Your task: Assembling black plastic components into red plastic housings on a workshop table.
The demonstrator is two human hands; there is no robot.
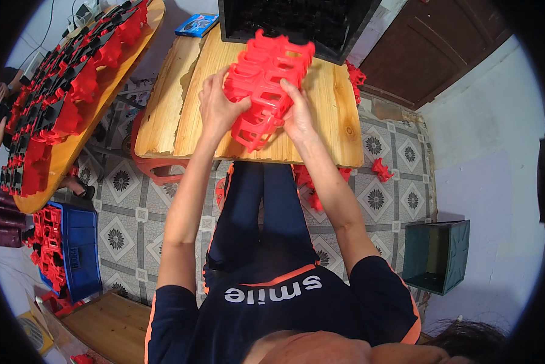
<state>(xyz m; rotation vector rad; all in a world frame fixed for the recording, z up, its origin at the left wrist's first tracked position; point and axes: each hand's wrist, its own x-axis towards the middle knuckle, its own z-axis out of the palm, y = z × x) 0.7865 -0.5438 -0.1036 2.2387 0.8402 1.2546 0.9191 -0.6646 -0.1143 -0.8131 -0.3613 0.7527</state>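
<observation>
Above the wooden table (163, 115), both my hands grip a red plastic piece (261, 73) with rows of rectangular openings; it looks like several nested frames, though I cannot tell for sure. My left hand (220, 104) holds its left side, thumb across the front face. On its right edge, my right hand (298, 114) has the thumb pressed near an opening and the other fingers mostly hidden behind. The piece is tilted, its top leaning to the right and its lower end near the table's front edge.
A black open box (297, 37) stands at the table's back beside a flat blue packet (197, 25). Left, another table (78, 148) bears rows of red and black parts; a person sits beyond. A blue crate (81, 249) holds red parts. A green bin (436, 255) stands right; red pieces (381, 170) lie on the floor.
</observation>
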